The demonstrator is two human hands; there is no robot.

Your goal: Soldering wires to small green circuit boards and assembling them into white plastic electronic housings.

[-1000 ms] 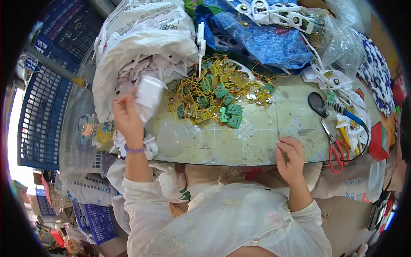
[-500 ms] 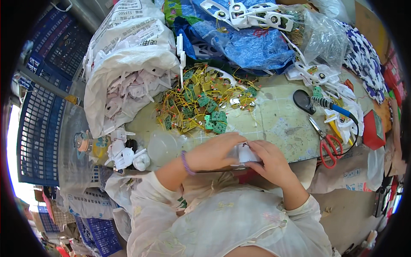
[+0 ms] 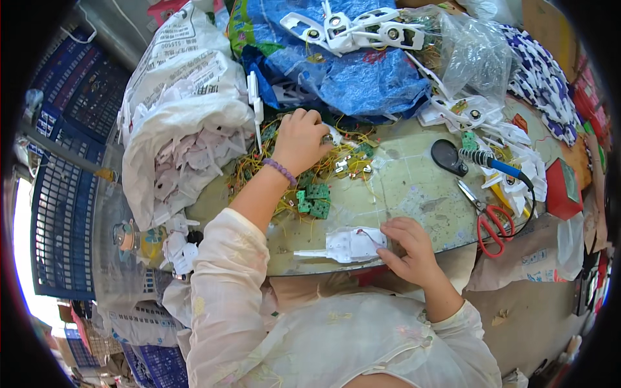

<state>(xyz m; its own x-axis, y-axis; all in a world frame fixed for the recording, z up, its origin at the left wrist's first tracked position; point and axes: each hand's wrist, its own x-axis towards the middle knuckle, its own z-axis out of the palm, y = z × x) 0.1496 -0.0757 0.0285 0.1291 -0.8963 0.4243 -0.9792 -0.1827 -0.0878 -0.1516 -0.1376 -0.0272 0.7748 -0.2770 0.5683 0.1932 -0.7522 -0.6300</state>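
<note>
My left hand, with a purple bead bracelet on its wrist, reaches into the far side of a pile of yellow wires and small circuit boards. Its fingers curl downward and their tips are partly hidden. Close by my right hand, a white plastic housing lies on the table near the front edge, its long thin arm pointing left. Thumb and fingers of that hand bend around the housing's right end, where a small dark red wire shows. Green circuit boards sit at the pile's near side.
A white woven sack of white plastic parts stands left, a blue plastic bag behind. To the right are red-handled scissors, a soldering iron, a black round dish and a red box. Blue crates line the left.
My left hand has left the white housing and moved away from me, up to the wire pile. The housing now lies flat beside my right hand, which has stayed nearly in place.
</note>
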